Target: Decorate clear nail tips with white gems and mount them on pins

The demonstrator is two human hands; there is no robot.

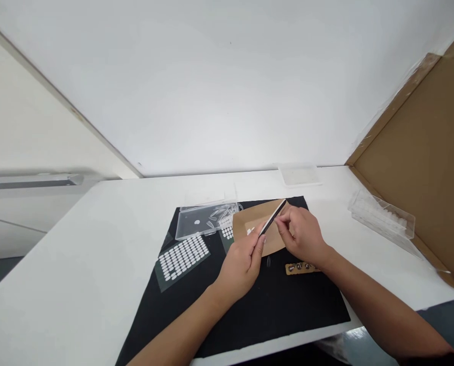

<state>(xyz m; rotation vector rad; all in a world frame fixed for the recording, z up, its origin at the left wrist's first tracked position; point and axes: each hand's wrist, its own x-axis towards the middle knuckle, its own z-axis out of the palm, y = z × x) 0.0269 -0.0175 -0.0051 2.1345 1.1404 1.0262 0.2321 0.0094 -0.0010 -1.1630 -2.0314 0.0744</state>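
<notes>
My left hand [242, 256] is closed round the lower end of a nail file [273, 217], a long thin strip, dark with a pale edge, tilted up to the right. Against its side, the fingertips of my right hand [301, 231] are pinched together; whatever they hold is too small to make out. Beneath both hands lies a brown paper sheet [246, 217] with small white bits on it. A clear nail tip [268, 261] rests on the black mat [265, 315] just below the paper. Left of my hands is an open clear case [187, 226] with many clear nail tips [221, 213].
A sheet of white oval stickers [183, 258] lies on the mat's left, and another sticker sheet [227, 233] is partly covered. A brown strip with metal pieces [301, 268] is near my right wrist. Clear boxes [383, 216] stand right, beside cardboard [421, 137]. A clear lid [299, 175] lies behind.
</notes>
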